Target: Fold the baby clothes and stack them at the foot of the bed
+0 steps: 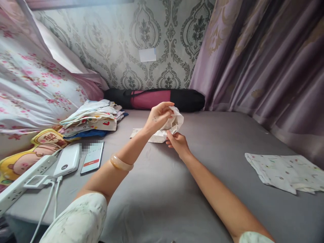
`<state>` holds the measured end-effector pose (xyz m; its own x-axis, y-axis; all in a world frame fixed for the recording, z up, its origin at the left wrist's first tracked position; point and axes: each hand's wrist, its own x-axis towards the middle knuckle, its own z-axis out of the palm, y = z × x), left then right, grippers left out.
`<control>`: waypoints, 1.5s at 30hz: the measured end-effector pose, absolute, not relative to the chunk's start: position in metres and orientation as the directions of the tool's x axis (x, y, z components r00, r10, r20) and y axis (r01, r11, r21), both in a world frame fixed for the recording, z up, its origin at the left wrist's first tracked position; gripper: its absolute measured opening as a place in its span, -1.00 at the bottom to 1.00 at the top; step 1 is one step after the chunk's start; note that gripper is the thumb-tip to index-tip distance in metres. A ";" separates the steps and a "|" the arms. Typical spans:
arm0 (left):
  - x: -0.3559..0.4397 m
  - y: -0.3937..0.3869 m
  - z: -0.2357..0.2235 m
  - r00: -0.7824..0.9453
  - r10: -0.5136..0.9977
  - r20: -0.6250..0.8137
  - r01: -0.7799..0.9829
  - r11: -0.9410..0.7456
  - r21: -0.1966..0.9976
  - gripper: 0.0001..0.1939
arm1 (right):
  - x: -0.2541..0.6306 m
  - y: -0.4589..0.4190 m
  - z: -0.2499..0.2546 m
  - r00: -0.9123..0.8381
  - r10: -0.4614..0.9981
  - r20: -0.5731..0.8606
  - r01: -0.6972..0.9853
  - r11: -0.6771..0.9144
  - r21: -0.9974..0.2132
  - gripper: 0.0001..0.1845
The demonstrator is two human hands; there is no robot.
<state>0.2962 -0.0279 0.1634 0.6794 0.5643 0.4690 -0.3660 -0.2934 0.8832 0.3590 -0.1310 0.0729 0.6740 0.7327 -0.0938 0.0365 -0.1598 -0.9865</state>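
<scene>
A white cloth garment (178,118) is held up off the grey sheet, bunched between my two hands. My left hand (159,116) grips its upper edge, fingers curled over the fabric. Lower down on the near side, my right hand (178,143) pinches the cloth between thumb and fingers. Part of the garment trails onto the sheet to the left, behind my left forearm. The exact kind of garment cannot be made out because it is crumpled and partly covered by my hands.
On the left are a stack of folded clothes (93,118), a phone (93,158), a power bank (67,160), a power strip (15,187) and a yellow cartoon cushion (22,160). A patterned white garment (283,170) lies flat at right. A black and pink roll bag (152,99) lies along the wall.
</scene>
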 end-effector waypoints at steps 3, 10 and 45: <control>0.289 -0.024 0.165 0.637 0.596 0.489 -0.359 -0.332 0.872 -0.75 | 0.363 -0.122 0.075 0.732 0.671 -0.120 -0.050 -0.123 -0.991 -0.76; 0.258 0.005 0.162 0.436 0.687 0.581 -0.265 -0.518 0.813 -0.78 | 0.395 -0.145 0.100 0.718 0.675 0.168 0.183 0.050 -0.982 -0.66; 0.222 0.007 0.111 0.885 0.464 -0.040 0.105 -0.117 0.988 -0.58 | 0.436 -0.202 0.126 0.355 0.929 0.106 0.600 -0.139 -0.788 -0.62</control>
<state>0.2215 0.0067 0.1108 0.8851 0.4637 -0.0396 0.1055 -0.1170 0.9875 0.4359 -0.2017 0.1262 0.3550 0.9288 0.1065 0.6001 -0.1391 -0.7877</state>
